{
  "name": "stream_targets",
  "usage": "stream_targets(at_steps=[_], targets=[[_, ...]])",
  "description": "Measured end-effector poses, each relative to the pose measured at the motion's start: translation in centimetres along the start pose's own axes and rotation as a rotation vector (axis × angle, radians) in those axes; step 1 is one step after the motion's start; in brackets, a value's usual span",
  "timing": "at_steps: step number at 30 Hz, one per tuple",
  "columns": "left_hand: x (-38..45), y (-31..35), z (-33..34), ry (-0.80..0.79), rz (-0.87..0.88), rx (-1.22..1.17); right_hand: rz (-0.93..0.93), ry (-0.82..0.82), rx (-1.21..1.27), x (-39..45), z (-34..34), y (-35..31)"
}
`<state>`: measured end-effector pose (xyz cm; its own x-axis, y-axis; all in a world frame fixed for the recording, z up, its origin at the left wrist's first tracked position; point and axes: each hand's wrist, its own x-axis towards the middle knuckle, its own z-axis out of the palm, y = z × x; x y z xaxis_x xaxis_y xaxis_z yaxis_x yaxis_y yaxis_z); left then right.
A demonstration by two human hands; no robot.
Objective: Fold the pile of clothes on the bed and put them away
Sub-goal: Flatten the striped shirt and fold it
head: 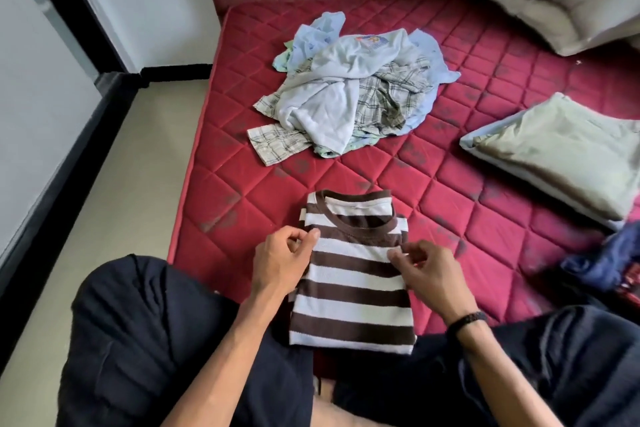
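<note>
Striped shirt folded at the mattress edge

Folded brown-and-white striped knit T-shirt lies as a tall, narrow rectangle on the near edge of the red quilted mattress, its lower hem hanging over toward the person's lap. Broad horizontal bands of dark brown and white cross its front, and a brown ribbed neckband curves across the top. Its long axis runs from the person outward across the bed, with the collar at the far end, pointing toward the loose pile of pale blue and plaid clothes farther up the mattress.

The left hand sits at the shirt's left edge, just below the collar, fingers curled, with thumb and forefinger pinching the fabric fold there. The right hand mirrors it at the right edge, fingers bent and fingertips nipping the cloth near the shoulder; a dark beaded bracelet circles that wrist. Both forearms reach forward from either side over knees in dark trousers.

Two grey-green pillows rest on the right side of the bed.
</note>
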<state>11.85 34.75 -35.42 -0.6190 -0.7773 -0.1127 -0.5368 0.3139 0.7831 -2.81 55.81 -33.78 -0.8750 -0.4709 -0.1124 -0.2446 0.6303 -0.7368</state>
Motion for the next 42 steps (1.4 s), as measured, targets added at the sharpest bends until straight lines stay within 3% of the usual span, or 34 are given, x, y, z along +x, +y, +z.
stream_targets(at_steps=[3,5,7,13,17,20,24,27,30,33,35,38,40,42], targets=[[0.0,0.2,-0.2,-0.055,-0.132,-0.226,0.033,-0.04,0.126,0.5,1.3,1.3],[0.1,-0.3,-0.1,-0.009,-0.196,-0.191,0.078,-0.095,0.281,0.8,1.4,1.7],[0.0,-0.6,0.1,-0.014,-0.213,-0.168,0.081,-0.129,0.422,0.8,1.4,1.7],[0.3,-0.4,0.5,-0.054,-0.248,-0.544,0.184,-0.2,0.843,2.4,2.0,0.7],[0.3,0.4,0.0,-0.128,-0.388,-0.876,0.168,-0.066,0.882,3.0,1.8,0.4],[0.3,-0.1,0.0,0.01,-0.303,-0.74,0.108,0.061,0.83,2.7,1.4,0.3],[0.4,-1.1,1.4,0.091,-0.255,-0.387,0.133,0.271,0.357,2.6,3.2,1.6],[0.0,-0.6,1.9,0.177,-0.087,-0.056,0.051,0.399,0.037,2.4,4.4,1.5],[-1.2,0.4,2.0,0.181,-0.059,0.158,0.062,0.329,-0.007,1.4,4.8,1.0],[-2.6,1.1,2.8,0.03,-0.157,0.337,0.221,0.134,-0.017,-0.1,4.6,0.3],[-3.2,1.0,3.3,-0.031,-0.212,0.296,0.283,0.036,0.086,-0.7,4.6,0.5],[-2.6,1.1,3.7,-0.041,-0.335,-0.155,0.333,0.012,0.326,-0.1,3.9,1.1],[-2.5,2.1,3.9,-0.027,-0.307,-0.289,0.288,0.063,0.366,0.4,2.8,1.3],[-2.5,3.8,4.7,0.014,-0.211,-0.276,0.22,0.15,0.307,0.6,0.9,1.3]])
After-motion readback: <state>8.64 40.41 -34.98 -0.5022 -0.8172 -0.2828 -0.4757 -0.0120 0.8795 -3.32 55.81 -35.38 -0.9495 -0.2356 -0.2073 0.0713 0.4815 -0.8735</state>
